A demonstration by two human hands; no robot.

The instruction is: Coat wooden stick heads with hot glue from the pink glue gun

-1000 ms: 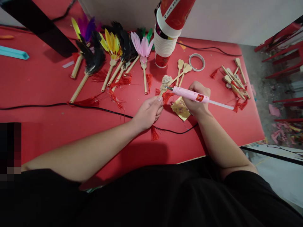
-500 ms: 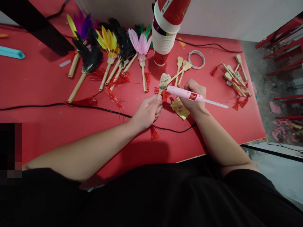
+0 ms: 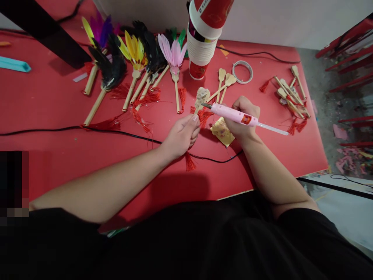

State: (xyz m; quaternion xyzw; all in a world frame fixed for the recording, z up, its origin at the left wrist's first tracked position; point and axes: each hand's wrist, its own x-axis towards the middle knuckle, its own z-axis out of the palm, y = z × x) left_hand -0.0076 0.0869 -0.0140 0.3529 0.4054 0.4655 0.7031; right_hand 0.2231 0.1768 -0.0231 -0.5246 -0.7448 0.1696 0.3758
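Observation:
My left hand (image 3: 185, 134) is closed around the handle of a small wooden paddle (image 3: 201, 95), its wide head pointing away from me with a glossy, lumpy coat on it. A red tassel (image 3: 190, 161) hangs below that fist. In my right hand (image 3: 243, 120) is a pink hot glue gun (image 3: 231, 114), a clear glue stick (image 3: 272, 128) jutting from its rear. The metal nozzle is at the right edge of the paddle's head; whether it touches cannot be made out. A stained yellow pad (image 3: 222, 132) lies beneath, beside my right hand.
Feathered sticks with tassels (image 3: 175, 58) lie at the back left. Stacked paper cups (image 3: 201, 50) stand behind my hands, near a tape roll (image 3: 242, 72) and bare wooden paddles (image 3: 230, 80). More tasselled paddles (image 3: 290, 97) are piled right. A black cord (image 3: 125, 133) crosses the red table.
The glue gun and my right hand have shifted slightly right, drawing the nozzle from the lower part of the paddle's head toward its edge. My left hand stays nearly still.

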